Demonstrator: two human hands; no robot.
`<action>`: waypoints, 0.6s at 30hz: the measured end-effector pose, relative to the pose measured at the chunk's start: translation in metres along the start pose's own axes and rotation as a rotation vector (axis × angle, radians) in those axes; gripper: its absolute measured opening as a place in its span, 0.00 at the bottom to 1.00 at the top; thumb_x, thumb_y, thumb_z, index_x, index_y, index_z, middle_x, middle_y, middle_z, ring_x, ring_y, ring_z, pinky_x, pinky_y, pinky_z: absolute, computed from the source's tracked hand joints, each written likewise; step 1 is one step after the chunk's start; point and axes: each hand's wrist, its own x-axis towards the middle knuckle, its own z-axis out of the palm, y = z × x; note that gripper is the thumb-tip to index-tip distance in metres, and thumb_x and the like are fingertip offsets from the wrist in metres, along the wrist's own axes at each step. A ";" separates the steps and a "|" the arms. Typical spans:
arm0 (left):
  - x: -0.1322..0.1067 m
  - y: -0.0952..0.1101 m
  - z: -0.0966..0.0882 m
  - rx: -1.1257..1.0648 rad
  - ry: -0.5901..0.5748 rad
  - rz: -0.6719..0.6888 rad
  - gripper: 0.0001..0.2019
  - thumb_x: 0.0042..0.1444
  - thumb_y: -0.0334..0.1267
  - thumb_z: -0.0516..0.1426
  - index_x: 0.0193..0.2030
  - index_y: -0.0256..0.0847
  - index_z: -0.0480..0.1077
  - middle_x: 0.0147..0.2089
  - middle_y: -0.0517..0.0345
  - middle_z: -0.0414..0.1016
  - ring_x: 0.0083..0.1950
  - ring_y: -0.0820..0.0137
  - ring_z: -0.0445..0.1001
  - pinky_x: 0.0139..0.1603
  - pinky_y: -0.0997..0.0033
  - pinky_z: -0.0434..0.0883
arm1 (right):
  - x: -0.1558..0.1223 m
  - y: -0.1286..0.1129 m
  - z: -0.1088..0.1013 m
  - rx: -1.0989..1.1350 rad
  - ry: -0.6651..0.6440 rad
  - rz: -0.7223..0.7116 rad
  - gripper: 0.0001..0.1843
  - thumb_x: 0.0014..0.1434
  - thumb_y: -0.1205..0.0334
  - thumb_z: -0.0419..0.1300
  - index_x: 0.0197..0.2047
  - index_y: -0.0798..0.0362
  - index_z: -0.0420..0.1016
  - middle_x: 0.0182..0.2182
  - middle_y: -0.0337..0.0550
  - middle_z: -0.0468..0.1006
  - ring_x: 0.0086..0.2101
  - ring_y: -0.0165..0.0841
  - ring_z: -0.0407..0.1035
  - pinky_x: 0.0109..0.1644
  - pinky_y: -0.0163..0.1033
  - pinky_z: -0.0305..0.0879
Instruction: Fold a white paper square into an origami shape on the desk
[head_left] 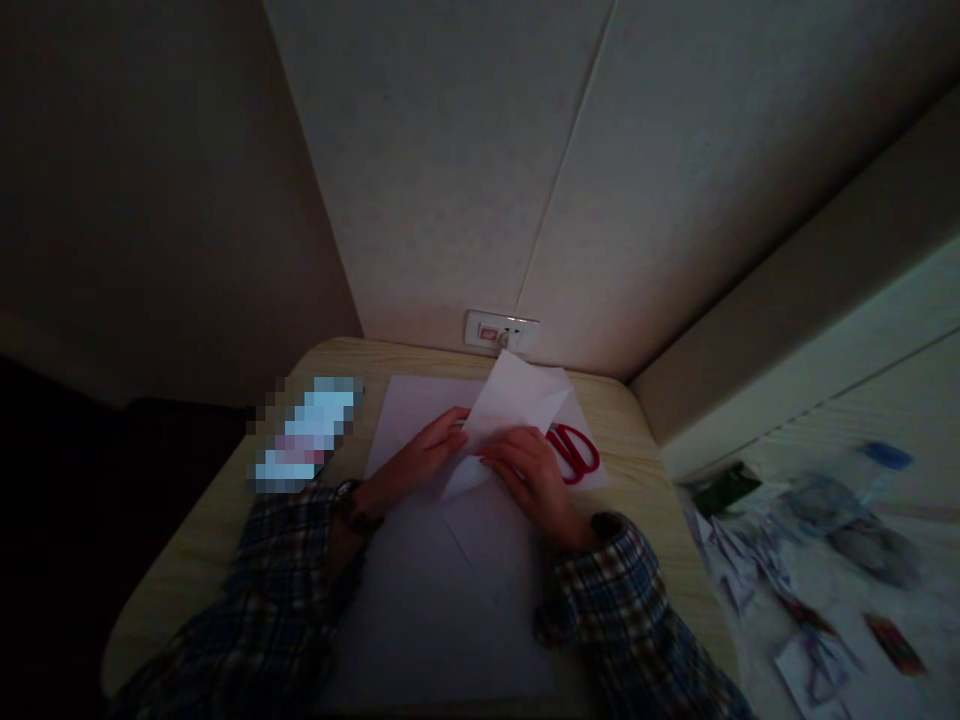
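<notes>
A folded piece of white paper is held tilted above the table between my two hands. My left hand grips its left edge, the fingertips partly behind the sheet. My right hand lies across its lower part with the fingers bent and pinching the paper. Red-handled scissors rest just right of my right hand, their blades hidden behind the paper and the hand. Under everything, larger white sheets cover the middle of the table.
The wooden table stands against a wall with a socket and a plug in it. A blurred-out, lit phone-like object lies at the left. Paper scraps, a blue-capped bottle and other clutter lie on a surface at the right.
</notes>
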 end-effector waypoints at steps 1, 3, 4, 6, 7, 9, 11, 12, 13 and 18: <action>-0.001 0.000 0.001 0.009 -0.014 0.009 0.14 0.47 0.43 0.59 0.41 0.41 0.72 0.38 0.55 0.76 0.40 0.64 0.73 0.40 0.69 0.69 | 0.000 -0.001 0.001 -0.033 0.022 0.006 0.13 0.62 0.58 0.50 0.35 0.50 0.75 0.30 0.44 0.75 0.35 0.35 0.67 0.43 0.43 0.60; -0.002 0.001 0.003 0.008 -0.042 0.017 0.14 0.48 0.44 0.59 0.41 0.41 0.72 0.38 0.55 0.76 0.40 0.64 0.73 0.40 0.68 0.69 | 0.001 -0.003 0.002 -0.082 0.069 0.032 0.12 0.62 0.59 0.50 0.36 0.51 0.74 0.29 0.43 0.74 0.35 0.35 0.66 0.42 0.42 0.58; -0.002 0.001 0.004 0.001 -0.055 0.015 0.15 0.49 0.45 0.58 0.41 0.41 0.73 0.38 0.55 0.76 0.40 0.64 0.73 0.40 0.69 0.69 | 0.001 -0.003 0.002 -0.093 0.087 0.046 0.11 0.62 0.60 0.50 0.36 0.51 0.73 0.29 0.43 0.73 0.35 0.35 0.66 0.41 0.42 0.58; -0.004 0.001 0.005 -0.020 -0.053 0.004 0.15 0.50 0.47 0.57 0.42 0.41 0.73 0.37 0.54 0.76 0.38 0.65 0.73 0.38 0.69 0.70 | 0.001 -0.004 0.002 -0.097 0.114 0.072 0.09 0.62 0.60 0.51 0.37 0.51 0.72 0.31 0.43 0.73 0.35 0.35 0.66 0.42 0.42 0.57; -0.004 0.000 0.006 -0.029 -0.040 -0.002 0.16 0.50 0.47 0.57 0.42 0.41 0.73 0.37 0.54 0.76 0.38 0.65 0.73 0.38 0.69 0.70 | 0.001 -0.004 0.003 -0.095 0.124 0.084 0.07 0.62 0.61 0.52 0.38 0.51 0.71 0.31 0.42 0.74 0.35 0.35 0.66 0.42 0.42 0.57; -0.005 -0.001 0.006 -0.051 -0.015 -0.008 0.16 0.50 0.48 0.58 0.42 0.41 0.73 0.36 0.54 0.76 0.37 0.65 0.73 0.37 0.69 0.70 | 0.001 -0.003 0.003 -0.084 0.141 0.106 0.05 0.60 0.61 0.54 0.39 0.51 0.69 0.33 0.42 0.74 0.35 0.35 0.65 0.42 0.42 0.57; -0.006 -0.003 0.006 -0.077 -0.023 -0.029 0.17 0.50 0.49 0.58 0.43 0.40 0.73 0.36 0.53 0.77 0.36 0.65 0.73 0.37 0.69 0.70 | 0.000 -0.003 0.004 -0.071 0.144 0.125 0.05 0.59 0.61 0.55 0.38 0.51 0.68 0.33 0.42 0.73 0.35 0.35 0.65 0.42 0.41 0.58; -0.006 -0.004 0.006 -0.088 -0.038 -0.042 0.18 0.50 0.49 0.57 0.44 0.41 0.73 0.37 0.53 0.77 0.36 0.65 0.73 0.37 0.69 0.69 | 0.000 -0.003 0.004 -0.065 0.138 0.132 0.04 0.59 0.61 0.55 0.38 0.51 0.67 0.32 0.42 0.73 0.35 0.35 0.65 0.42 0.41 0.58; -0.006 -0.005 0.005 -0.096 -0.049 -0.049 0.18 0.51 0.49 0.57 0.44 0.41 0.72 0.37 0.53 0.77 0.36 0.65 0.73 0.37 0.69 0.69 | 0.000 -0.003 0.004 -0.061 0.131 0.135 0.04 0.59 0.61 0.55 0.37 0.50 0.67 0.31 0.41 0.73 0.34 0.35 0.65 0.42 0.41 0.58; -0.003 -0.008 0.004 -0.061 -0.056 -0.032 0.17 0.51 0.47 0.56 0.46 0.41 0.71 0.41 0.54 0.76 0.39 0.65 0.73 0.39 0.70 0.68 | 0.000 -0.003 0.005 -0.064 0.124 0.138 0.03 0.59 0.60 0.55 0.35 0.50 0.66 0.31 0.41 0.72 0.34 0.35 0.65 0.43 0.42 0.57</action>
